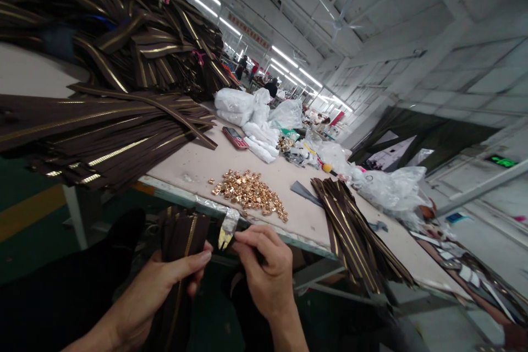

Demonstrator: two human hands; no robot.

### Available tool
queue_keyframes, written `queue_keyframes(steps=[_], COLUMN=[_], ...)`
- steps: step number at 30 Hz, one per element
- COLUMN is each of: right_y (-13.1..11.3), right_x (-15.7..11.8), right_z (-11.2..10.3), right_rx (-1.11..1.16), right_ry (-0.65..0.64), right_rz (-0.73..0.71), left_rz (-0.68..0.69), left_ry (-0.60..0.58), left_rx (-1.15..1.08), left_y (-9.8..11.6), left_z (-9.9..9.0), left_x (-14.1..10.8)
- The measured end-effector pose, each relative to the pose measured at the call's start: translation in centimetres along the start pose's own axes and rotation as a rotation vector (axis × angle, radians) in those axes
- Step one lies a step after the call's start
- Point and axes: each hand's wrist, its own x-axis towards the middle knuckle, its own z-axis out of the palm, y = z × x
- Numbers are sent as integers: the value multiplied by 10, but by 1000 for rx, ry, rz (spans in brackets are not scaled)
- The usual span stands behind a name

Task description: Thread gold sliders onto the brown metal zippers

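My left hand [175, 278] is closed around a bundle of dark brown zipper strips [183, 236] with gold teeth, held upright below the table edge. To its right, my right hand [266, 264] has its thumb and forefinger pinched together. Whatever lies in that pinch is too small or hidden to make out. Just left of those fingertips, a yellowish forked fixture [225, 234], wrapped in clear tape, sticks out from the table's edge. Behind it on the tabletop is a loose pile of small gold zipper sliders [251, 192].
More zipper strips [91, 121] are heaped at the left, some overhanging the edge. Another bundle [357, 231] lies across the table [305, 225] at the right. A red phone [235, 137], white plastic bags [256, 113] and a grey strip [306, 193] lie farther back.
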Motion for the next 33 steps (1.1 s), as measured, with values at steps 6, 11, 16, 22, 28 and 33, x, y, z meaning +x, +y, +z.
queue_keyframes(steps=[6, 11, 16, 22, 28, 33], right_y=[-9, -9, -15, -9, -2, -20], right_x=[-16, -14, -13, -10, -7, -13], right_z=[14, 20, 25, 31, 29, 25], right_rx=[-25, -77, 76, 201, 262, 346], right_ry=[-35, -37, 31, 97, 66, 23], right_rz=[-144, -109, 96, 295, 556, 428], left_rz=[5, 17, -8, 10, 27, 95], left_ry=[32, 9, 22, 18, -43, -85], left_rx=[14, 18, 17, 37, 95, 199], left_y=[4, 5, 6, 9, 8, 4], left_z=[2, 0, 2, 5, 2, 1], left_x=[-4, -8, -16, -21, -25, -26])
